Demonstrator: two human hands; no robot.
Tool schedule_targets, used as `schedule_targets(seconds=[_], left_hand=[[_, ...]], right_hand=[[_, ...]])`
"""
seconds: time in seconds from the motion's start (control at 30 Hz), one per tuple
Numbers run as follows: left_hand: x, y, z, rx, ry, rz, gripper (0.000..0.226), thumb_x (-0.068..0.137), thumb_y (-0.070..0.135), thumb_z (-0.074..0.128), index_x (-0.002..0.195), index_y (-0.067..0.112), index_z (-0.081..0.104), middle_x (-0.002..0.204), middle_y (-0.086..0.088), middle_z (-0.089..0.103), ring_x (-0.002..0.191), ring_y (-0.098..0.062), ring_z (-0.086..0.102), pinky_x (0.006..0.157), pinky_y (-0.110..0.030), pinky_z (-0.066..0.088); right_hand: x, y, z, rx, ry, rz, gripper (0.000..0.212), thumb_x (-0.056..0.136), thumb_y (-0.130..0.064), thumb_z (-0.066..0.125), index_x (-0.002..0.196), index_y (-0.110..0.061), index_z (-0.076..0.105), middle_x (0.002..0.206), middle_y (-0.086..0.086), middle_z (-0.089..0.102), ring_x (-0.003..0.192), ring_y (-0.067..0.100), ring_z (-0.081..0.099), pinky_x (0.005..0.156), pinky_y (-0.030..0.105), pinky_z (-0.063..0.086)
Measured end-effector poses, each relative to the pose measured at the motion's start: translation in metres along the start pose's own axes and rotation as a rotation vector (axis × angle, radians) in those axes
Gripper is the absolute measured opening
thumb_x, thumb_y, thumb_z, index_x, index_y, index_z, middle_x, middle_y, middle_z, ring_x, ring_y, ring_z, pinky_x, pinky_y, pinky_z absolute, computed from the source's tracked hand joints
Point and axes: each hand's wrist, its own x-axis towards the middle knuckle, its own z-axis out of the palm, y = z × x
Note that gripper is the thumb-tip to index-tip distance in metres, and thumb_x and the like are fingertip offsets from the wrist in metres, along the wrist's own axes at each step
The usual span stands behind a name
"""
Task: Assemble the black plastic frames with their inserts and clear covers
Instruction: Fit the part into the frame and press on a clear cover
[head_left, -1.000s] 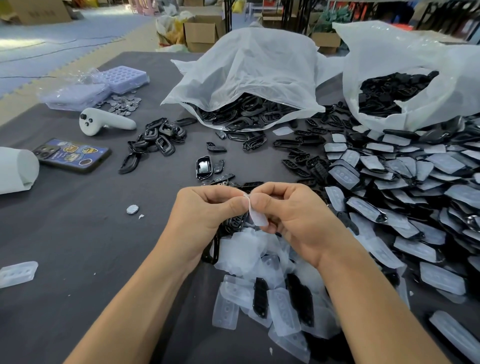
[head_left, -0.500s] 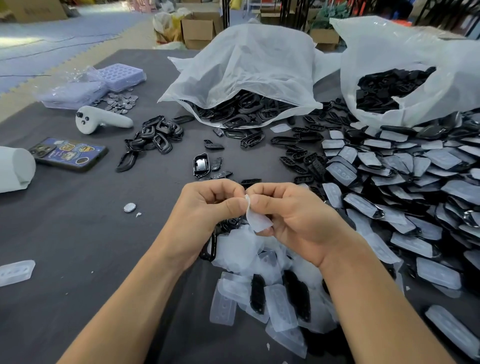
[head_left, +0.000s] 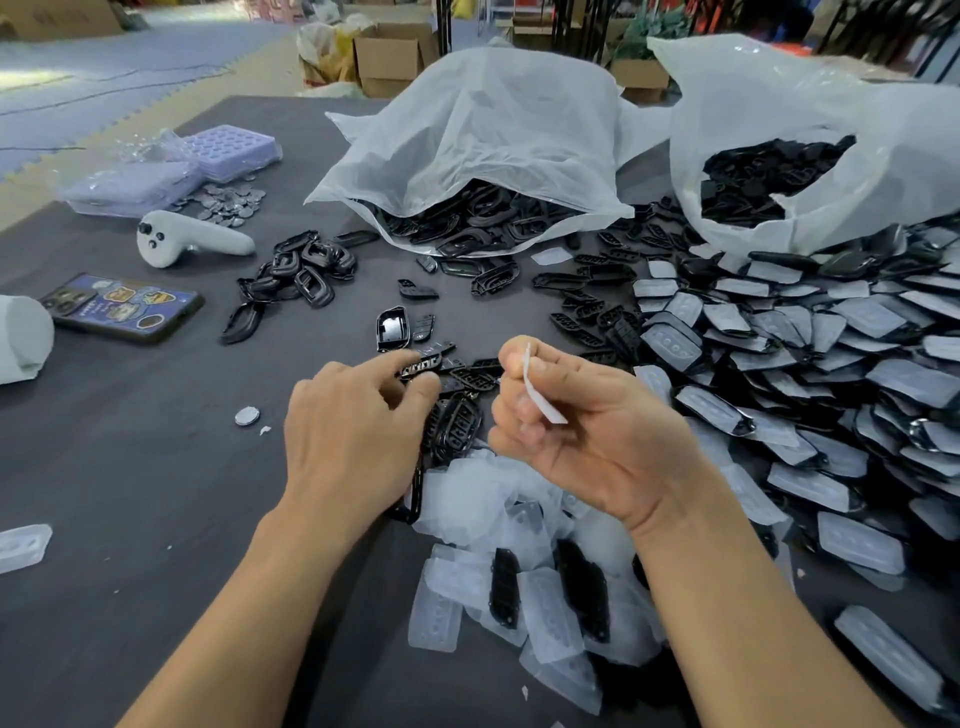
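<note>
Just beyond the heap of clear covers (head_left: 467, 493), left hand (head_left: 353, 431) touches a slotted black insert (head_left: 422, 366) with curled thumb and forefinger, grasp indeterminable; above the heap's right side, right hand (head_left: 587, 431) pinches a thin, translucent, flexible cover (head_left: 543, 402).
</note>
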Motion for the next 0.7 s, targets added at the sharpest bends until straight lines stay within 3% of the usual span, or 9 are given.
schedule_targets(seconds=[0.07, 0.2, 0.33, 0.47, 0.53, 0.63, 0.7], left_hand=[[-0.003, 0.004, 0.001, 0.085, -0.023, 0.049, 0.032, 0.087, 0.061, 0.057, 0.100, 0.041, 0.079, 0.072, 0.022, 0.063, 0.085, -0.015, 0.049, 0.080, -0.034, 0.033], [-0.006, 0.007, 0.005, 0.268, -0.113, 0.088, 0.028, 0.083, 0.063, 0.069, 0.101, 0.043, 0.076, 0.086, 0.017, 0.068, 0.086, -0.013, 0.053, 0.078, -0.033, 0.030], [-0.003, 0.009, 0.006, 0.087, -0.185, -0.072, 0.014, 0.078, 0.053, 0.080, 0.086, 0.044, 0.073, 0.068, 0.022, 0.064, 0.069, 0.003, 0.056, 0.065, -0.028, 0.037], [-0.004, 0.010, 0.008, -0.171, -0.178, -0.216, 0.018, 0.075, 0.035, 0.085, 0.069, 0.044, 0.071, 0.069, 0.032, 0.068, 0.070, 0.010, 0.063, 0.056, -0.014, 0.040], [-0.005, 0.011, 0.008, -0.347, -0.071, -0.229, 0.019, 0.075, 0.027, 0.086, 0.068, 0.042, 0.075, 0.067, 0.028, 0.070, 0.064, 0.008, 0.065, 0.058, -0.007, 0.044], [-0.007, 0.016, 0.004, -0.682, 0.034, -0.224, 0.021, 0.079, 0.023, 0.086, 0.078, 0.042, 0.078, 0.070, 0.013, 0.076, 0.054, -0.005, 0.068, 0.056, -0.016, 0.052], [-0.009, 0.018, 0.005, -0.757, 0.036, -0.211, 0.023, 0.081, 0.021, 0.085, 0.083, 0.043, 0.077, 0.070, 0.008, 0.077, 0.054, -0.008, 0.069, 0.055, -0.016, 0.052]], right_hand=[[0.001, 0.002, 0.002, 0.022, -0.023, 0.007, 0.008, 0.095, -0.009, 0.051, 0.093, -0.007, 0.058, 0.064, 0.006, 0.055, 0.056, 0.014, 0.049, 0.059, 0.025, 0.042], [0.002, 0.004, 0.003, -0.002, -0.011, 0.020, 0.008, 0.093, -0.008, 0.053, 0.091, -0.007, 0.060, 0.063, 0.006, 0.055, 0.058, 0.015, 0.047, 0.060, 0.025, 0.040], [0.004, 0.005, 0.005, -0.061, 0.102, 0.017, 0.012, 0.093, -0.005, 0.050, 0.088, -0.007, 0.061, 0.063, 0.007, 0.049, 0.062, 0.017, 0.043, 0.063, 0.025, 0.037], [0.008, 0.005, 0.003, -0.171, 0.355, -0.040, 0.019, 0.098, -0.001, 0.050, 0.085, -0.007, 0.063, 0.065, 0.007, 0.051, 0.059, 0.017, 0.042, 0.059, 0.027, 0.034], [0.011, 0.007, 0.002, -0.283, 0.514, -0.093, 0.026, 0.101, 0.002, 0.051, 0.082, -0.008, 0.064, 0.064, 0.006, 0.053, 0.054, 0.015, 0.043, 0.054, 0.026, 0.034], [0.014, 0.013, 0.005, -0.478, 0.641, -0.206, 0.027, 0.099, 0.000, 0.058, 0.077, -0.012, 0.069, 0.058, 0.005, 0.053, 0.045, 0.012, 0.042, 0.046, 0.024, 0.033], [0.014, 0.016, 0.010, -0.578, 0.645, -0.291, 0.026, 0.095, -0.001, 0.063, 0.076, -0.015, 0.073, 0.056, 0.004, 0.057, 0.044, 0.011, 0.046, 0.044, 0.022, 0.039]])
